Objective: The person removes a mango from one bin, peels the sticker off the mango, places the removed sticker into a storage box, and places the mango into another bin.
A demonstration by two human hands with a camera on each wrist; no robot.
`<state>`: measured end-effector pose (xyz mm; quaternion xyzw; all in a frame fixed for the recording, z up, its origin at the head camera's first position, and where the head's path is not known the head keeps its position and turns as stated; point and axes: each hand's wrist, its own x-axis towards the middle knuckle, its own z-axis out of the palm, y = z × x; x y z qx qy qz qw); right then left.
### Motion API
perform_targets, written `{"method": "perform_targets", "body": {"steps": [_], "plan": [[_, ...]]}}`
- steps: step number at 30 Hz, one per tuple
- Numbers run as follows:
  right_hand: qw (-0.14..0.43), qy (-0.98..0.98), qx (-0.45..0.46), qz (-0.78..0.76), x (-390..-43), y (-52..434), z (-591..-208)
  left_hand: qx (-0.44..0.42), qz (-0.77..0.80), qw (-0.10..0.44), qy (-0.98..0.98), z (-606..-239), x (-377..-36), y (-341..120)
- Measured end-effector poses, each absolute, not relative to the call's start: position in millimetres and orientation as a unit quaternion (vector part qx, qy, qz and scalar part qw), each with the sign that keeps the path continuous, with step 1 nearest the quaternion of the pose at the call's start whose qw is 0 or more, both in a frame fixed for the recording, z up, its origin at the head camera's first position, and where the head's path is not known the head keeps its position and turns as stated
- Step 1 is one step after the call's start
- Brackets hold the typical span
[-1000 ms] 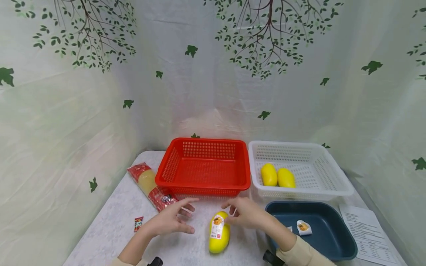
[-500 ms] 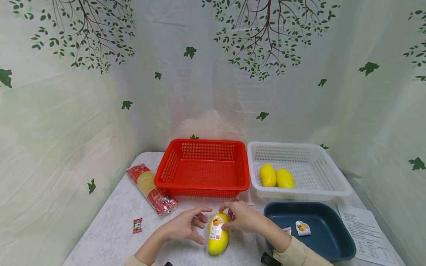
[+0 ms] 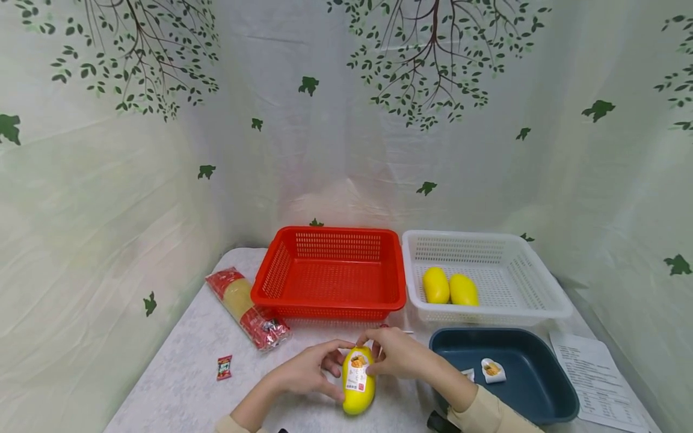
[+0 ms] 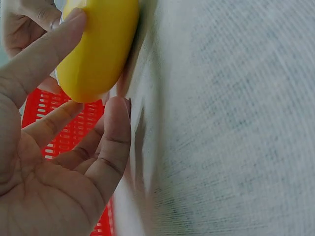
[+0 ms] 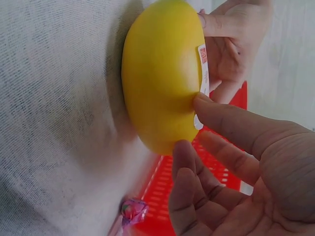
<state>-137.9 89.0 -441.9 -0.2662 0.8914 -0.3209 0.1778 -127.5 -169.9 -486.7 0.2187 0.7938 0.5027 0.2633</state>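
Observation:
A yellow oval fruit [image 3: 357, 380] with a printed label [image 3: 357, 373] lies on the white table near its front edge. My left hand [image 3: 310, 376] cups its left side, with the index finger over the top and the thumb by the near end; in the left wrist view that hand [image 4: 59, 162] touches the fruit [image 4: 96, 46]. My right hand [image 3: 397, 355] is at the fruit's right side. In the right wrist view one fingertip of that hand [image 5: 236, 187] touches the edge of the label [image 5: 203, 69] on the fruit [image 5: 162, 73], and the other fingers are loose.
Behind stand a red basket [image 3: 330, 273] and a white basket [image 3: 541, 288] holding two yellow fruits [image 3: 435, 284]. A dark blue tray [image 3: 541, 385] with a small white packet [image 3: 491, 370] is at the right, beside a paper sheet [image 3: 595, 379]. A red noodle pack [image 3: 246, 307] and a small sachet [image 3: 224, 366] lie left.
Both hands have closed in on the fruit: the left hand slid right until it cups it, and the right hand settled on the label. The fruit has shifted slightly.

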Motion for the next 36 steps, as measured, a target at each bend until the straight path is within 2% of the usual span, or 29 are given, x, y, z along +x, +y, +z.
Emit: {"method": "perform_targets", "body": {"steps": [19, 36], "plan": [[0.19, 0.887, -0.26, -0.331, -138, 102, -446, 0.215, 0.557, 0.318, 0.736, -495, -127, -159], [0.176, 0.889, -0.263, -0.331, -137, 107, -448, 0.214, 0.544, 0.301, 0.753, -492, -121, -148]]}}
